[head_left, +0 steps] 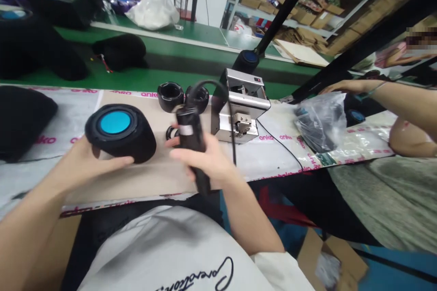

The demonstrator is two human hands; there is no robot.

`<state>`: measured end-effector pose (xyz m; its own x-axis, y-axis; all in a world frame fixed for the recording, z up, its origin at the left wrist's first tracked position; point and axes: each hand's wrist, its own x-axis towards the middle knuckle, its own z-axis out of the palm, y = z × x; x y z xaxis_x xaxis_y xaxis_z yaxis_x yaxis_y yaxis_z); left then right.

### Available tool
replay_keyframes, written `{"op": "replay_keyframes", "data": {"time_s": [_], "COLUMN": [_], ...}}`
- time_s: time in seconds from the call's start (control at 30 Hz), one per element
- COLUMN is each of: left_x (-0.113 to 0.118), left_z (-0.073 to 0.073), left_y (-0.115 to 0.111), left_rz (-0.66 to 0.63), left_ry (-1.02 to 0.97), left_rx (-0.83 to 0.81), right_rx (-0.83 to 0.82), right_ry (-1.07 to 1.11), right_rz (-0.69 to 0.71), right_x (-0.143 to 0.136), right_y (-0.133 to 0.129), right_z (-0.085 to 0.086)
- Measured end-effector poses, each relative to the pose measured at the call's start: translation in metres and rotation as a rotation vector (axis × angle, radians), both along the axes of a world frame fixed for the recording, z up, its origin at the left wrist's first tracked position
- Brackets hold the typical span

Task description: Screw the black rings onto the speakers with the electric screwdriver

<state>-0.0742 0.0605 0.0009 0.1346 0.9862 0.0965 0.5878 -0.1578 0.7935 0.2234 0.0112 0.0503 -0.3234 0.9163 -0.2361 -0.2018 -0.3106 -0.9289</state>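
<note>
My left hand (88, 159) is closed around the lower left side of a black fabric-covered speaker (138, 138), thumb across its near side. The speaker's round blue end (115, 122) faces up. In my right hand (213, 161) is a black electric screwdriver (191, 134), held upright and slightly blurred by motion. A cord loops from its top. Behind it, two black ring-shaped parts (170, 96) stand on the board, and a small dark round part (172, 133) is partly hidden by my right fingers. To the right of the screwdriver stands a silver screw-feeder-like machine (243, 109).
A beige board (136, 186) covers the bench before me. Dark speaker bodies (119, 52) lie on the green conveyor (164, 66) behind and at left. On the right, a co-worker's arm (399, 100) reaches over a plastic-bagged item (321, 122). A black post (287, 9) slants behind the machine.
</note>
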Motion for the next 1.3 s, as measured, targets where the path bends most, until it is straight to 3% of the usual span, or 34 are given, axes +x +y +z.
{"op": "replay_keyframes", "data": {"time_s": [0.1, 0.17, 0.27, 0.33, 0.47, 0.67, 0.77, 0.93, 1.03, 1.13, 1.2, 1.3], "left_x": [0.013, 0.024, 0.037, 0.039, 0.027, 0.026, 0.026, 0.009, -0.002, -0.004, 0.002, 0.018], "left_z": [-0.019, -0.025, -0.021, -0.014, -0.008, -0.016, -0.015, -0.009, -0.008, -0.011, -0.013, -0.01], "left_y": [-0.002, -0.005, -0.008, -0.011, -0.02, -0.031, -0.028, -0.013, -0.007, -0.011, -0.021, -0.041], "left_rz": [0.011, 0.039, 0.147, 0.188, 0.117, 0.156, 0.132, -0.237, -0.372, -0.453, -0.412, -0.089], "left_ry": [-0.287, -0.346, -0.198, -0.143, -0.263, -0.312, -0.354, -0.411, -0.454, -0.498, -0.486, -0.404], "left_rx": [0.083, 0.166, 0.18, 0.151, 0.124, 0.326, 0.317, 0.297, 0.254, 0.221, 0.234, 0.249], "right_rx": [0.069, 0.134, 0.228, 0.256, 0.289, 0.357, 0.365, 0.33, 0.307, 0.245, 0.221, 0.196], "right_ry": [-0.276, -0.51, -0.791, -0.868, -0.929, -1.011, -0.983, -0.792, -0.486, -0.11, 0.004, 0.064], "right_rz": [-0.26, -0.328, -0.273, -0.223, -0.124, -0.013, -0.046, -0.304, -0.308, -0.238, -0.224, -0.214], "right_x": [0.025, 0.032, 0.029, 0.024, 0.014, 0.003, 0.005, 0.005, -0.011, -0.029, -0.038, -0.043], "right_y": [-0.002, 0.003, 0.015, 0.022, 0.03, 0.037, 0.04, 0.031, 0.024, 0.021, 0.02, 0.017], "right_z": [0.014, 0.013, -0.001, -0.012, -0.022, -0.03, -0.029, -0.004, 0.011, 0.014, 0.01, 0.006]}}
